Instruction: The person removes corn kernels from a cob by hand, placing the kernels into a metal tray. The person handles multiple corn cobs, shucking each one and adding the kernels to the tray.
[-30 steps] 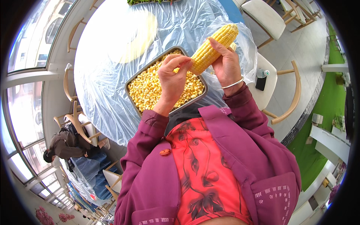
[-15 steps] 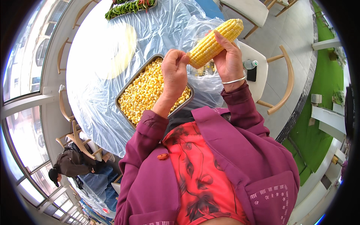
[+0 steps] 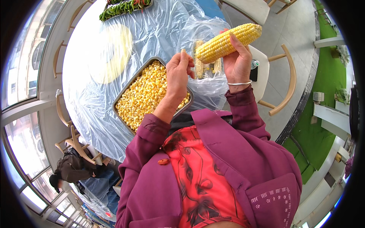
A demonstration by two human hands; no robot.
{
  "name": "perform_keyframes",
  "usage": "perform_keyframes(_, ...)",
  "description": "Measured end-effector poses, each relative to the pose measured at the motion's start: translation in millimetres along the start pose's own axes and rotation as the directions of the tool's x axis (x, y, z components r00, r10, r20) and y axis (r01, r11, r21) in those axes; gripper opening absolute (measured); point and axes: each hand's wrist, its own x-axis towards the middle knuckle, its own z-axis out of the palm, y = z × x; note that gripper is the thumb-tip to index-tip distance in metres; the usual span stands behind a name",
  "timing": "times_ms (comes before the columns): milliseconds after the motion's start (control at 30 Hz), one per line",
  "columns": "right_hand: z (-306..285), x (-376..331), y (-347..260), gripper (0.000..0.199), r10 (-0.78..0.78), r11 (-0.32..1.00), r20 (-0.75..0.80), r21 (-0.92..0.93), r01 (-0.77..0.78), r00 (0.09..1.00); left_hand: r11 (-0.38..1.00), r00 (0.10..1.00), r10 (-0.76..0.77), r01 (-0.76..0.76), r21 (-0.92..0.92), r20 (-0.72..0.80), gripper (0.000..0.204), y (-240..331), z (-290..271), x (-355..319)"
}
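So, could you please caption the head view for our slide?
Right hand grips a corn cob; left hand hovers over a tray of kernels.

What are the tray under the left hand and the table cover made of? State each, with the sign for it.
Tray: apparently metal, dull grey, with a thin rolled rim that catches light. Table cover: thin clear plastic film, glossy and wrinkled, with the pale tabletop showing through. The bag beside the tray looks like the same sort of film.

Glossy plastic sheet, metal tray
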Motion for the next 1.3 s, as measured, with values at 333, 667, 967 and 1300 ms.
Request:
perform_keyframes(333,12.9,-9.9,-5.3,0.037,-0.104,0.994,0.029,-0.039,0.105,0.994,0.196,0.711,0.626,-0.542,0.817,0.321,0.028,-9.2,12.3,9.3)
perform_keyframes(667,6.5,-5.4,-12.0,0.035,-0.070,0.997,0.010,-0.030,0.070,0.998,0.071,0.528,0.655,-0.756,0.651,0.541,0.020,2.8,13.1,21.2)
perform_keyframes(967,-18.4,6.1,-19.8,0.056,-0.037,0.999,-0.053,0.029,0.038,0.998,0.377,0.760,0.575,-0.574,0.726,0.302,0.013,-26.6,10.1,28.9)
perform_keyframes(1300,-23.9,8.9,-13.5,0.040,0.090,0.975,-0.178,0.217,-0.050,0.980,0.950,0.995,0.030,-0.057,0.308,0.093,0.041,-38.2,10.2,33.6)
